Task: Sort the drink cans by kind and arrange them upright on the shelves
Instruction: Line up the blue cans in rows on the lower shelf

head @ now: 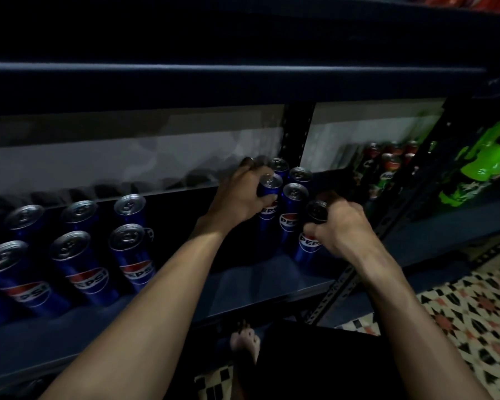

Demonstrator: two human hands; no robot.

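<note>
Blue Pepsi cans stand upright on a dark shelf [243, 287]. A cluster of several stands at the shelf's right end. My left hand [240, 194] grips one can of that cluster [269, 209] from the left, fingers curled round its upper part. My right hand [341, 223] grips the front right can [308, 246] near its top. Between them stands another can [292, 212], with two more behind [279, 166]. Further left, several Pepsi cans [84, 264] stand in two rows.
A perforated metal upright [289, 134] divides the shelf unit. Dark green and red cans [387, 166] stand in the right bay, with bright green bottles [479, 166] beyond. The shelf above [243, 79] overhangs low. Patterned floor tiles [456, 307] and a bare foot [244, 342] lie below.
</note>
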